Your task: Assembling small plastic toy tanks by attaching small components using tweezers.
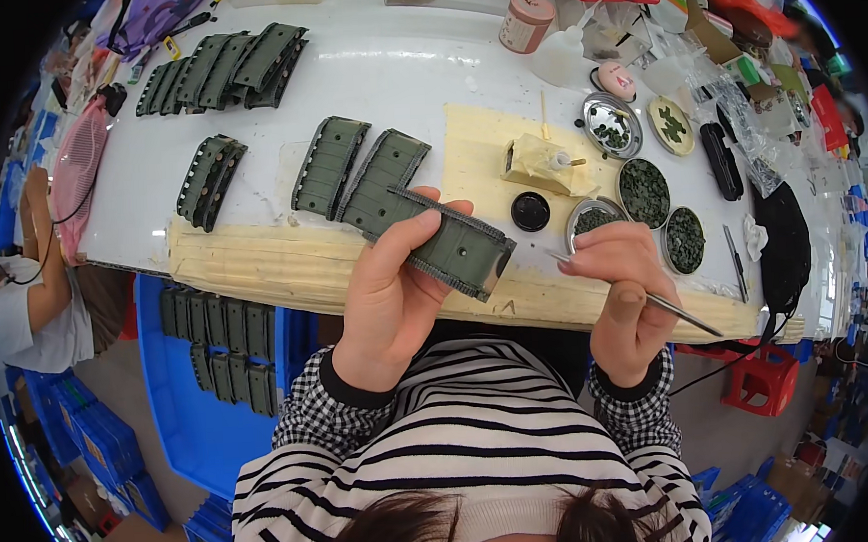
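Observation:
My left hand (pixel 392 291) grips a dark green curved plastic part (pixel 460 251) with ridged long edges, held tilted above the table's front edge. Between the fingers of my right hand (pixel 628 295) is a slim pair of metal tweezers (pixel 674 309), its pointed tip aimed left toward the part but apart from it. A tan cover sits on one finger of that hand. Whether the tip pinches anything is too small to tell. Just beyond my hands stand a small black round pot (pixel 530 211) and a metal dish of tiny green pieces (pixel 596 217), partly hidden by my right hand.
More green curved parts (pixel 330 165) lie on the white table, with a stack (pixel 247 67) at far left. Round tins of small green pieces (pixel 643 193) stand to the right, near a yellow-taped block (pixel 550 163). A blue crate (pixel 192 421) holds similar parts below. Another person (pixel 40 282) sits left.

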`<action>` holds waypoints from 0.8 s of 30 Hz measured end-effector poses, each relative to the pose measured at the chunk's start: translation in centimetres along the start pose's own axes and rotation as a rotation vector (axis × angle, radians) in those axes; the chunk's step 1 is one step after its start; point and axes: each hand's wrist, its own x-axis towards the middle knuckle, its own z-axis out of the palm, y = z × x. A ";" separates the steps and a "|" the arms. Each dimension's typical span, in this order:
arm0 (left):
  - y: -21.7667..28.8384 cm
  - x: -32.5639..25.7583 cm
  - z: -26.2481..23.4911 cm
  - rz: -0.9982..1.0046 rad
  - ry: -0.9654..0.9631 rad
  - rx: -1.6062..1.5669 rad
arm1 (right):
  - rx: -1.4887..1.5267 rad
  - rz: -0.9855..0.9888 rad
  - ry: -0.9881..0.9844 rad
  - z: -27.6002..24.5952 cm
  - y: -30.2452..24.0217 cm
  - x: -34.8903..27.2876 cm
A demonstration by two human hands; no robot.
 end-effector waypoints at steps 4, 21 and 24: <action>-0.5 0.4 0.1 -0.074 0.024 -0.046 | 0.299 -0.088 -0.054 1.5 -0.7 -0.3; -1.0 0.8 0.3 -0.127 0.046 -0.063 | 0.339 -0.013 -0.035 1.9 -0.8 -0.9; -0.9 0.8 0.3 -0.135 0.042 -0.068 | 0.324 -0.015 -0.044 1.9 -0.7 -0.9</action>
